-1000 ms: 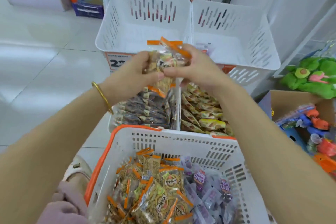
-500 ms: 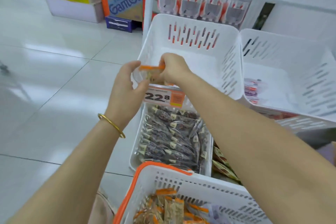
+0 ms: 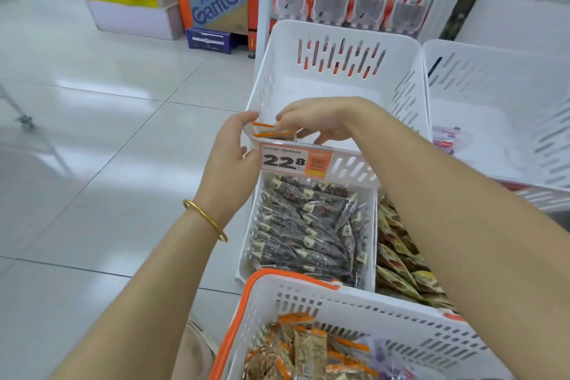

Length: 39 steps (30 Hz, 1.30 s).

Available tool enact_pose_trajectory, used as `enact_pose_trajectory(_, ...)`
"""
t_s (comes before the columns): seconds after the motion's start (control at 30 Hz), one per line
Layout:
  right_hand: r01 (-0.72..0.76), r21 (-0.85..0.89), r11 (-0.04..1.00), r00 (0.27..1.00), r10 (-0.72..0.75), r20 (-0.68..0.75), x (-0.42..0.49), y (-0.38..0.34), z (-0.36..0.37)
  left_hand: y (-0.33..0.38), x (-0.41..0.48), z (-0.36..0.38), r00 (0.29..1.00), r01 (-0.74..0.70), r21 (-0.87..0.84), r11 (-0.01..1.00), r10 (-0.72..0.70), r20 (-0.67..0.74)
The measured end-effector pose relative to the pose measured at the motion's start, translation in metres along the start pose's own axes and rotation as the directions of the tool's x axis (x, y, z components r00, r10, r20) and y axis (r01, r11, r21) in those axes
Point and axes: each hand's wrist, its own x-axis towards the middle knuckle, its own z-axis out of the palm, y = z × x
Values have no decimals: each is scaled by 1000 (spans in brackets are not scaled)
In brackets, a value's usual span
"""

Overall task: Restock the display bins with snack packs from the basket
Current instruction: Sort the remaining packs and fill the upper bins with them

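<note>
Snack packs with orange edges (image 3: 271,133) lie in the front left corner of the upper white display bin (image 3: 339,31). My right hand (image 3: 314,120) reaches inside that bin and pinches the packs from above. My left hand (image 3: 231,151) is outside the same corner, fingertips over the rim touching a pack's orange edge, thumb against the bin's outer wall. The white basket with an orange rim (image 3: 308,279) sits at the bottom, below my arms, and holds more orange-edged packs (image 3: 308,345) and some purple ones.
A price tag reading 22.8 (image 3: 296,160) hangs on the upper bin's front. Below are a bin of dark packs (image 3: 308,225) and a bin of yellow packs (image 3: 398,256). The upper right bin (image 3: 493,49) holds a purple pack (image 3: 444,142). Cartons (image 3: 216,3) stand on the floor behind.
Both hands carried the orange-edged packs up from above the basket and lowered them into the upper left bin's front corner. The view swung left and upward.
</note>
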Motion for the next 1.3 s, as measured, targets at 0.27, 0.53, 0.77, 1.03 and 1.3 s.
enact_pose_trajectory(0.27,319,-46,947,757,-284,-588,-111,32,56,14,-60,0,993,-51,98,994,40,113)
enact_pose_trajectory(0.53,-27,88,996,982,43,-183,-121,150,233,-3,-143,6,761,85,407,909,-323,563)
enact_pose_trajectory(0.77,-271,-186,944,962,261,-78,-63,191,326,-7,-136,5,746,-24,560,828,-357,561)
enact_pose_trajectory(1.03,-349,-178,920,908,285,-307,-43,188,350,-8,-133,23,719,-89,570,817,-343,604)
enact_pose_trajectory(1.3,-284,222,933,912,334,-239,-52,191,352,-8,-147,33,665,-44,540,840,-378,643)
